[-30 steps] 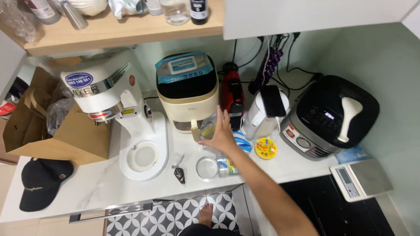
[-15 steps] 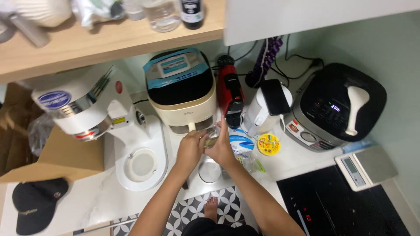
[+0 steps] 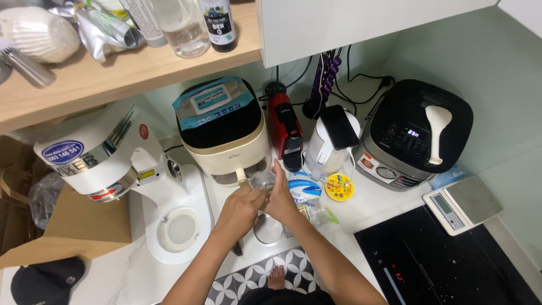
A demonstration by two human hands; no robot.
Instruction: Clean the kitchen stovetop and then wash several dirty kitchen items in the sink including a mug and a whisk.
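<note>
Gripping a small clear jar (image 3: 263,181) between both hands, left hand (image 3: 240,208) and right hand (image 3: 280,200) closed round it, near the countertop's (image 3: 372,206) front edge before the air fryer (image 3: 226,133), calls for steady, level support.

Both hands meet over the middle of the tabletop (image 3: 361,209), the left hand (image 3: 240,210) and right hand (image 3: 280,199) each with a grip on a small jar (image 3: 263,181) between them. At twelve o'clock from the jar stands an air fryer (image 3: 223,133). At nine o'clock is a stand mixer (image 3: 113,169). At one o'clock stands a coffee machine (image 3: 285,130), with a kettle (image 3: 333,141) to its right. At three o'clock sits a rice cooker (image 3: 418,133), a kitchen scale (image 3: 463,204) at four o'clock beyond it. A shelf (image 3: 130,68) hangs above the mixer and fryer.
</note>
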